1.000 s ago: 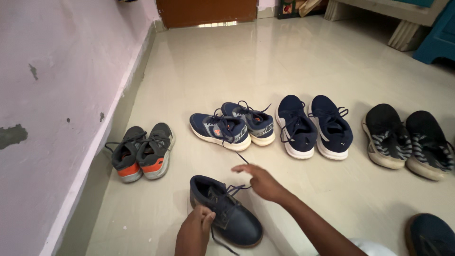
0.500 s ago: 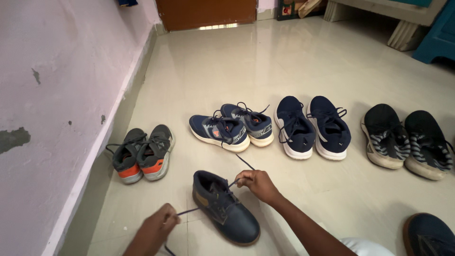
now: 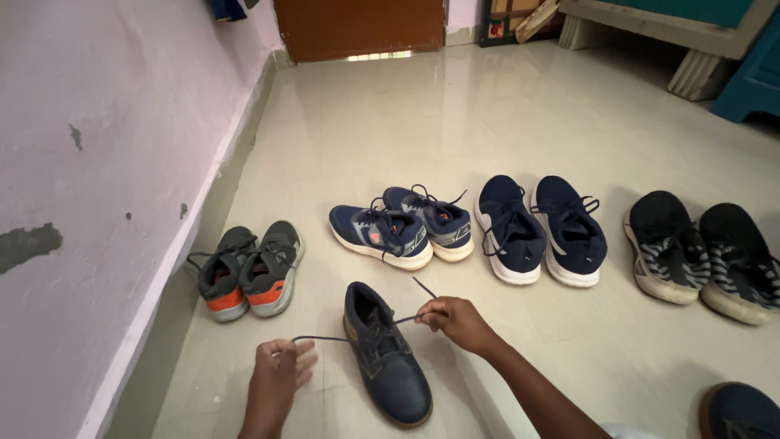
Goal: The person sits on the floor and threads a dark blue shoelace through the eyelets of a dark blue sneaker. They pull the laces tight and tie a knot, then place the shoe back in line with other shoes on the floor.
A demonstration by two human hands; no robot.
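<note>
Two hands worked one dark blue ankle boot (image 3: pixel 384 355) on the pale tiled floor (image 3: pixel 455 122). Half a second before, the left hand (image 3: pixel 276 375) had been lower in view with its lace end slack; it had since risen and drawn its end of the lace (image 3: pixel 323 338) out into a taut, nearly level line, and the view had tipped slightly so the rows of shoes sat lower. The right hand (image 3: pixel 460 319) had stayed beside the boot's collar, its lace end now also pulled straight.

The boot lay in front of the person, between the hands, its long axis running from the open collar, far from the person, to the toe, which pointed towards the person and a little to their right.

The left fingers were curled and pinched the lace end, well to the left of the boot and clear of it. The right fingers were pressed together on the other lace end, just right of the collar, a short tail of lace poking out beyond them.

Beyond the boot stood a grey and orange pair (image 3: pixel 248 270), a blue pair with grey panels (image 3: pixel 402 232), a navy pair (image 3: pixel 540 232) and a black striped pair (image 3: pixel 705 256)
</note>
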